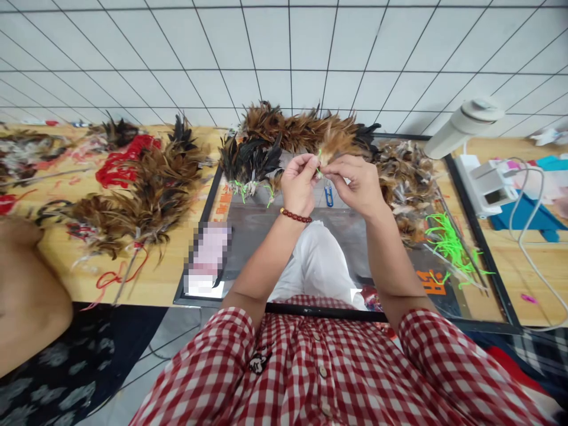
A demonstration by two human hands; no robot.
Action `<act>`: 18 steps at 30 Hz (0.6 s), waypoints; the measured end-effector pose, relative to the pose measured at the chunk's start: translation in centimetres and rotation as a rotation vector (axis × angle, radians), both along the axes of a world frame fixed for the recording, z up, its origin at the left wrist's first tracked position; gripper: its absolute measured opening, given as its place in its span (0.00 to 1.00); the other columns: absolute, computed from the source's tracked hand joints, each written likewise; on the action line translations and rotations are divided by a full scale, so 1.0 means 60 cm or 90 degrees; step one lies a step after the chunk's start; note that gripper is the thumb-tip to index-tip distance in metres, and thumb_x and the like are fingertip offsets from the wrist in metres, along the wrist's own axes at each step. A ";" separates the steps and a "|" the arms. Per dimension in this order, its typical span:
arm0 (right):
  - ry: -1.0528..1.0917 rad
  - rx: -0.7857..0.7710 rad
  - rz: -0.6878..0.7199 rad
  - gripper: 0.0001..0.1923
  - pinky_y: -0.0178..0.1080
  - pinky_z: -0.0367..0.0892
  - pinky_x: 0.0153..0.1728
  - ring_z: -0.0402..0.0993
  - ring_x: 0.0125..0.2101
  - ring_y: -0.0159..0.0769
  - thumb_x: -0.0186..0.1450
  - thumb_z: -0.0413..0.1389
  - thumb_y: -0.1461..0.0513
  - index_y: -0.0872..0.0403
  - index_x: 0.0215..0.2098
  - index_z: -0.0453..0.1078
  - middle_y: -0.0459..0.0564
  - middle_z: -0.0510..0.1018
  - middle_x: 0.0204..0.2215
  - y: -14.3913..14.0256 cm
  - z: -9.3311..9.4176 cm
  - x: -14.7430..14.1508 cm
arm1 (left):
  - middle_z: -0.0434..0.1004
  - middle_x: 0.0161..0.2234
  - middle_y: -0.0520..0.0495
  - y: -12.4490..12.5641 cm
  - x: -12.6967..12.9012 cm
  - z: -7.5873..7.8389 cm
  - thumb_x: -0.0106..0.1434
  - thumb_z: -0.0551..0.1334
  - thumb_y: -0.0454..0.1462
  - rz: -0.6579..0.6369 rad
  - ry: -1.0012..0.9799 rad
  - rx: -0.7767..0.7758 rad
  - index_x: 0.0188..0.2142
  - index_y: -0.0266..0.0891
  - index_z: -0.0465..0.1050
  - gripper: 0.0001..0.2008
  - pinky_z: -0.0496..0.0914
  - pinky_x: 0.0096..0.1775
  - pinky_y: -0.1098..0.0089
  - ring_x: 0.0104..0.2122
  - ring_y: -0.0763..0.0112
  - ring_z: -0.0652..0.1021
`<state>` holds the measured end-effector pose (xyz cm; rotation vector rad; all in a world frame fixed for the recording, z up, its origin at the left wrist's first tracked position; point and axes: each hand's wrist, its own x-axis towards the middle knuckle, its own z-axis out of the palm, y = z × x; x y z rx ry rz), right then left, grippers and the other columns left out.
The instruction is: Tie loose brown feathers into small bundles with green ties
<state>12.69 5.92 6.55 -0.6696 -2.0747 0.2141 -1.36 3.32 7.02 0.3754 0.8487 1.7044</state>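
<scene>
The left hand and right hand are pinching a tan feather bunch at its base, fingertips closed narrow; green string is showing there, and the fingers are hiding its path. The bunch is blending into the brown feather pile behind. Blue snips are lying just below, between the hands. A white bottle is standing at right, its lid hiding any contents. Glass is stretching between the forearms, its black frame running past the shirt. Pixelation is masking a phone; the left picture edge is cutting off another person's arm.
</scene>
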 end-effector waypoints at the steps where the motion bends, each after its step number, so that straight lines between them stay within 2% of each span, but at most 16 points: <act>1: 0.006 -0.004 -0.004 0.12 0.44 0.74 0.43 0.82 0.39 0.40 0.74 0.56 0.57 0.48 0.40 0.82 0.50 0.85 0.37 -0.001 -0.001 -0.002 | 0.77 0.25 0.57 0.002 -0.001 -0.003 0.60 0.75 0.31 -0.001 -0.009 -0.008 0.31 0.40 0.75 0.10 0.71 0.32 0.79 0.25 0.83 0.76; 4: 0.035 -0.010 -0.024 0.12 0.43 0.74 0.44 0.81 0.40 0.40 0.75 0.55 0.56 0.49 0.41 0.81 0.50 0.85 0.37 -0.005 -0.001 -0.006 | 0.78 0.27 0.57 0.005 -0.003 -0.008 0.61 0.75 0.35 -0.001 -0.033 -0.023 0.35 0.41 0.76 0.09 0.74 0.37 0.78 0.29 0.82 0.79; 7: 0.051 -0.014 -0.030 0.13 0.43 0.75 0.43 0.81 0.40 0.40 0.75 0.55 0.56 0.49 0.41 0.81 0.50 0.84 0.37 -0.006 0.003 -0.007 | 0.81 0.32 0.55 0.001 -0.004 -0.006 0.63 0.74 0.39 -0.024 -0.042 -0.017 0.40 0.42 0.78 0.09 0.76 0.44 0.76 0.37 0.77 0.84; 10: 0.080 -0.011 -0.036 0.14 0.43 0.75 0.43 0.81 0.38 0.39 0.75 0.55 0.54 0.49 0.41 0.81 0.50 0.84 0.37 -0.005 0.006 -0.004 | 0.83 0.37 0.52 -0.004 -0.003 0.000 0.62 0.74 0.36 -0.064 -0.038 0.006 0.42 0.42 0.78 0.10 0.76 0.52 0.71 0.46 0.73 0.85; 13: 0.107 -0.017 -0.058 0.15 0.44 0.75 0.43 0.81 0.37 0.38 0.75 0.55 0.51 0.49 0.40 0.80 0.49 0.84 0.36 -0.002 0.008 -0.001 | 0.83 0.40 0.52 -0.007 0.004 0.001 0.59 0.75 0.32 -0.077 -0.026 0.013 0.44 0.43 0.77 0.15 0.75 0.58 0.68 0.52 0.70 0.84; 18: 0.092 -0.047 -0.082 0.15 0.43 0.74 0.41 0.79 0.34 0.38 0.73 0.58 0.49 0.49 0.39 0.80 0.49 0.84 0.34 -0.003 0.006 -0.002 | 0.81 0.39 0.53 -0.005 0.012 -0.004 0.51 0.78 0.26 -0.003 0.019 0.007 0.42 0.43 0.76 0.22 0.74 0.58 0.70 0.52 0.71 0.83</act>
